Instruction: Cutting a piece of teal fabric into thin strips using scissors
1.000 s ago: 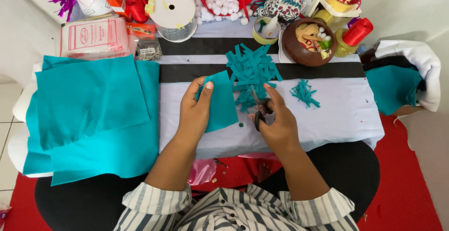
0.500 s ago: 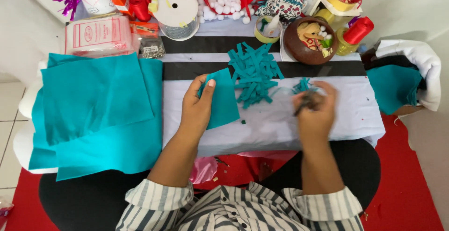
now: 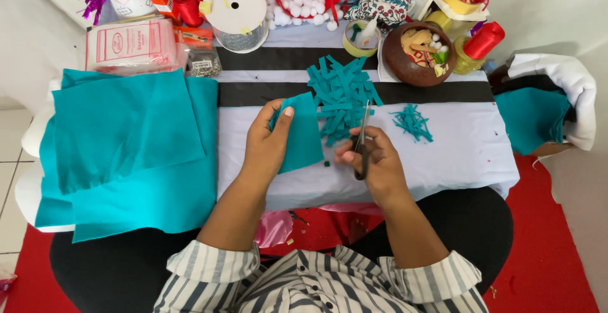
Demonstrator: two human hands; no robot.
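Lying on the white tabletop (image 3: 456, 161), a teal felt piece (image 3: 303, 134) is pinched by the left hand (image 3: 266, 145); scissors (image 3: 362, 142) are gripped by the right hand (image 3: 373, 164), blades beside a pile of felt strips (image 3: 342, 94).

1. The pile of teal felt strips (image 3: 342, 94) lies on the white-covered work table (image 3: 456, 161), near its middle, and serves as landmark.
2. Just left of the pile, the left hand (image 3: 266, 148) holds a teal felt piece (image 3: 303, 132).
3. In front of the pile, toward the person, the right hand (image 3: 373, 161) grips dark-handled scissors (image 3: 362, 142), blades pointing at the pile.
4. Right of the pile lies a small heap of thin teal felt trimmings (image 3: 412, 123).
5. Behind and right of the pile stands a round brown bowl (image 3: 396, 63).
6. Far left of the pile, large teal felt sheets (image 3: 126, 148) lie stacked, overhanging the table edge.
7. Behind and left of the pile sits a flat white spool (image 3: 235, 9).
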